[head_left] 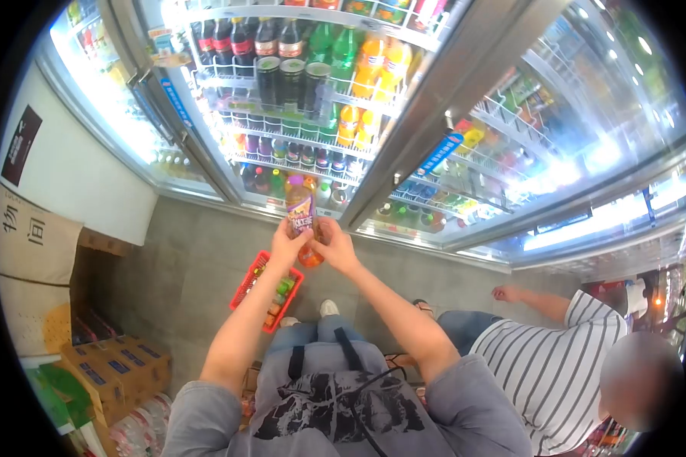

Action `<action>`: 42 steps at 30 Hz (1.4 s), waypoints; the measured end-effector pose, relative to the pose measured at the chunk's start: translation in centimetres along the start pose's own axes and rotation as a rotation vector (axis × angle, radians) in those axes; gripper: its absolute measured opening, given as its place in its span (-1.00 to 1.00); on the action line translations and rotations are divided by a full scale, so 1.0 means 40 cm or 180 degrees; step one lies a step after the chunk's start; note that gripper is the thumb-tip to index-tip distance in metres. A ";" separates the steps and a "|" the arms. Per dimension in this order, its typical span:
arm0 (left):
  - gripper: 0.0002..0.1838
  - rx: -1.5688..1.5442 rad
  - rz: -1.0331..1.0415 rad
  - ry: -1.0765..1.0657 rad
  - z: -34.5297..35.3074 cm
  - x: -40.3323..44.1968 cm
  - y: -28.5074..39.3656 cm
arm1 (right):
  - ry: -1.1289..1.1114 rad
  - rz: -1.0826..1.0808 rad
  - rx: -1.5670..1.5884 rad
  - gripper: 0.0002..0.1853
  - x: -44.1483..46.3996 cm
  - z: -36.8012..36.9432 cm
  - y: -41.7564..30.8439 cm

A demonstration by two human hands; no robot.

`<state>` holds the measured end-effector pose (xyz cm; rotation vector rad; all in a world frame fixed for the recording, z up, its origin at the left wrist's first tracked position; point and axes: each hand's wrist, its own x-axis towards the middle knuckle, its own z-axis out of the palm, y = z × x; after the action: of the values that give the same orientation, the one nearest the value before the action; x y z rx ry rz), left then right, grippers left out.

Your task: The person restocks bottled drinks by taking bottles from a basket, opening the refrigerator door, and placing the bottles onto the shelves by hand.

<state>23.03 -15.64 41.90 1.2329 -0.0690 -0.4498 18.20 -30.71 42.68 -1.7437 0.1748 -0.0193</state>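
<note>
My left hand (pixel 287 242) and my right hand (pixel 335 244) are both closed around a drink bottle (pixel 301 212) with a purple-and-white label and amber liquid. It is held upright in front of the fridge shelves. An orange top shows right beside its purple cap, and I cannot tell whether that is a second bottle in my hands or one behind. Below my left forearm, a red shopping basket (pixel 238 299) with several packaged goods in it stands on the floor by my feet.
An open drinks fridge (pixel 282 156) holds rows of bottles and cans ahead. Its glass doors (pixel 556 114) continue to the right. Another person in a striped shirt (pixel 545 365) is close on my right. Cardboard boxes (pixel 118 369) and wrapped bottles (pixel 141 426) are stacked at the lower left.
</note>
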 end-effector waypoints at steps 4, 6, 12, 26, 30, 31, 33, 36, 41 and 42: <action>-0.45 0.0063 0.0111 -0.0067 0.080 0.022 0.056 | -0.0064 -0.0139 -0.0002 -0.34 -0.008 -0.083 -0.087; -0.43 0.0237 0.0220 -0.0030 0.112 0.048 0.078 | 0.0076 -0.0233 0.0026 -0.33 0.001 -0.110 -0.115; -0.39 0.0242 0.0219 -0.0688 0.170 0.132 0.147 | 0.0414 -0.0583 -0.0031 -0.29 0.003 -0.177 -0.156; -0.33 0.0536 0.0151 -0.1649 0.177 0.067 0.199 | 0.1369 -0.0156 0.1208 -0.51 -0.148 -0.114 -0.220; -0.24 0.0752 0.0268 -0.1651 0.121 0.007 0.171 | 0.1267 0.0048 0.0963 -0.53 -0.181 -0.064 -0.201; -0.23 0.0743 0.0218 -0.1564 0.108 -0.009 0.167 | 0.1203 0.0103 0.1050 -0.53 -0.193 -0.051 -0.208; -0.23 0.0833 0.0176 -0.1416 0.077 -0.040 0.157 | 0.1085 0.0149 0.1137 -0.55 -0.212 -0.024 -0.205; -0.23 0.0996 0.0102 -0.1343 0.019 -0.087 0.142 | 0.0864 0.0234 0.1104 -0.55 -0.238 0.022 -0.174; -0.13 0.0888 0.0374 -0.0968 -0.067 -0.183 0.095 | 0.0613 0.0045 0.0412 -0.58 -0.294 0.098 -0.155; -0.13 0.0887 0.0382 -0.0985 -0.076 -0.211 0.101 | 0.0630 0.0037 0.0408 -0.58 -0.306 0.105 -0.164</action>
<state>17.40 -8.78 46.17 1.4139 -0.4805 -0.5356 7.29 -23.91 49.37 -1.6116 0.3218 -0.1912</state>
